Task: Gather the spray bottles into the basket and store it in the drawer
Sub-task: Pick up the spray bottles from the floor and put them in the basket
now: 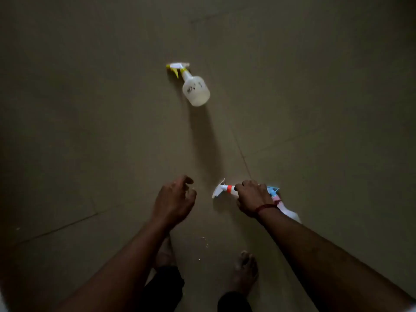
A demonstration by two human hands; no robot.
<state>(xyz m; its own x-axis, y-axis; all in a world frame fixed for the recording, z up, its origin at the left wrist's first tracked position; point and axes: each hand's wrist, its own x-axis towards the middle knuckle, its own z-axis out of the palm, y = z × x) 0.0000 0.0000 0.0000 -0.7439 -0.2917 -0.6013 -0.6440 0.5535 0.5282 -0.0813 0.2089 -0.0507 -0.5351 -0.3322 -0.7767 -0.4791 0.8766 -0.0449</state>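
A translucent spray bottle with a yellow and white trigger (195, 88) lies on its side on the dim tiled floor, ahead of me. My right hand (253, 197) is closed around the neck of a white spray bottle with an orange collar (222, 189). A second bottle with a blue trigger and pink neck (284, 206) pokes out from under the same hand; its body is partly hidden by my wrist. My left hand (174, 200) hovers beside them, fingers curled and apart, holding nothing. No basket or drawer is in view.
The floor (90, 131) is large beige tiles with thin grout lines, in poor light. My bare feet (245, 269) stand just below the hands. A few small crumbs (203, 240) lie on the tile between them.
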